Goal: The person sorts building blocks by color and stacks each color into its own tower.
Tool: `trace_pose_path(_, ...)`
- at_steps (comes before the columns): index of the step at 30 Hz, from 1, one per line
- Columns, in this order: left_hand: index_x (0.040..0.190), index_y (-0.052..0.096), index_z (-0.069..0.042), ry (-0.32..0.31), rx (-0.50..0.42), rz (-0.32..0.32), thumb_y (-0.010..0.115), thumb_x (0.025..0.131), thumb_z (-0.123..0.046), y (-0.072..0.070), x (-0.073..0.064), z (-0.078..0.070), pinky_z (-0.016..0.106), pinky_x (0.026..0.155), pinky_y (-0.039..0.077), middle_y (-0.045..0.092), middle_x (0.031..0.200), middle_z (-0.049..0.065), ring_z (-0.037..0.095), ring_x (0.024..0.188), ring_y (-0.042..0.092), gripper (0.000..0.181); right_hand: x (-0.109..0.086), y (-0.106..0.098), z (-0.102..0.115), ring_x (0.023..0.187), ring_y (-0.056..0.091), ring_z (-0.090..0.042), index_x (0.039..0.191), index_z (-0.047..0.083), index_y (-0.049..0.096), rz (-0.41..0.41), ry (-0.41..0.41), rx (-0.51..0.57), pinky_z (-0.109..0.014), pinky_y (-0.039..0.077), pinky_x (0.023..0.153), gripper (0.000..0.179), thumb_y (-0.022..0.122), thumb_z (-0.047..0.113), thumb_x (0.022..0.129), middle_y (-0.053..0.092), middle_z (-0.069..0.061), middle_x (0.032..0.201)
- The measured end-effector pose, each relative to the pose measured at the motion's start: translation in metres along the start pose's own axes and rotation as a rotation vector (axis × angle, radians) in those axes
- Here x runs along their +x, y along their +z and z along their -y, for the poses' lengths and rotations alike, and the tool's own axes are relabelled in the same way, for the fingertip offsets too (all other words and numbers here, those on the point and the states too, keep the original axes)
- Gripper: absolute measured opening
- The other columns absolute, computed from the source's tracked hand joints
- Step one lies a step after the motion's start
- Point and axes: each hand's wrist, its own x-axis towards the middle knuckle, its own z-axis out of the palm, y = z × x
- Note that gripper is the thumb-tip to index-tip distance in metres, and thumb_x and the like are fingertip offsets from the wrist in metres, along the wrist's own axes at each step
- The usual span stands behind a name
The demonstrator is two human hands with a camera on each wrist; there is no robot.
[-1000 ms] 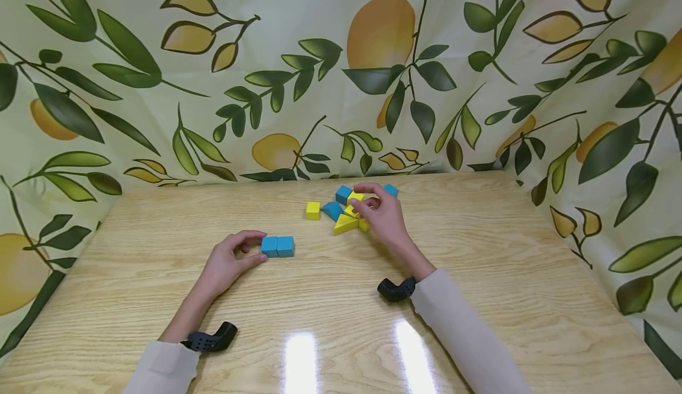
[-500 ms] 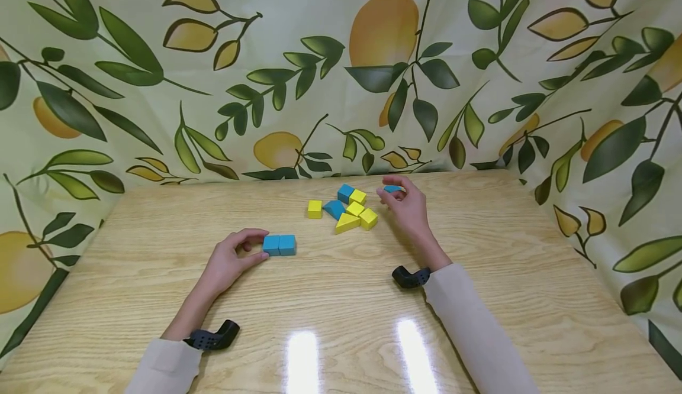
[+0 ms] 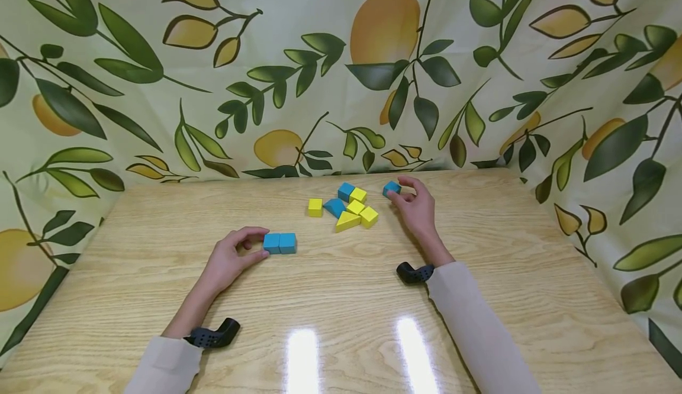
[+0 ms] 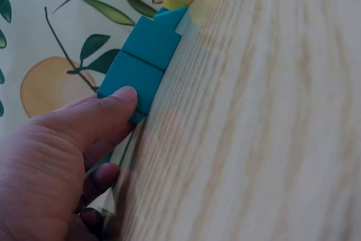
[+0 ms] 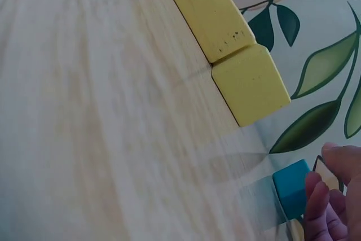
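Holding touching blue pair [image 3: 280,243] by its left end: left hand [image 3: 230,258], thumb and forefinger across end block [image 3: 271,243], left of centre on desk [image 3: 341,299]. Beyond, yellow cube [image 3: 315,207] and, just beside it, mixed yellow and blue cluster [image 3: 356,207]. Right of cluster, near far edge: right hand [image 3: 418,209], fingers pinching single blue block [image 3: 391,189]; lifted or not, cannot tell. Step in hand seems picking up that block; next move likely calls for firm pinch, route clear of cluster, pair held steady.
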Motion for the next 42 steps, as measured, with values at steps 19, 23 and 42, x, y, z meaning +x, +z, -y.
trace_pose_path(19,0.121,0.064,-0.015,-0.007,-0.004,-0.001,0.076,0.083,-0.019,0.0,0.0,0.001,0.027,0.077,0.038,0.067,0.109,0.002,0.019,0.09,0.048,0.041,0.005,0.0,-0.013,0.085,0.062,-0.023,0.128,0.001,0.053,0.025,0.078,-0.072,-0.02,0.05,0.064,0.047,0.072,0.015,0.087,0.055,-0.016,0.117)
trace_pose_path(23,0.122,0.063,-0.014,-0.01,-0.011,0.003,0.076,0.083,-0.018,-0.001,0.0,0.0,0.027,0.077,0.038,0.067,0.109,0.003,0.019,0.091,0.048,0.041,0.008,0.003,-0.013,0.076,0.062,-0.019,0.125,0.0,0.055,0.008,0.093,-0.061,-0.021,0.051,0.059,0.043,0.072,0.012,0.087,0.058,-0.016,0.113)
trace_pose_path(42,0.121,0.064,-0.014,-0.015,0.001,0.002,0.076,0.083,-0.018,0.0,0.001,0.001,0.029,0.077,0.038,0.068,0.109,0.005,0.02,0.089,0.048,0.041,0.004,0.005,-0.012,0.082,0.064,-0.025,0.121,0.0,0.06,-0.032,0.065,-0.144,-0.02,0.05,0.06,0.037,0.071,0.014,0.088,0.064,-0.015,0.106)
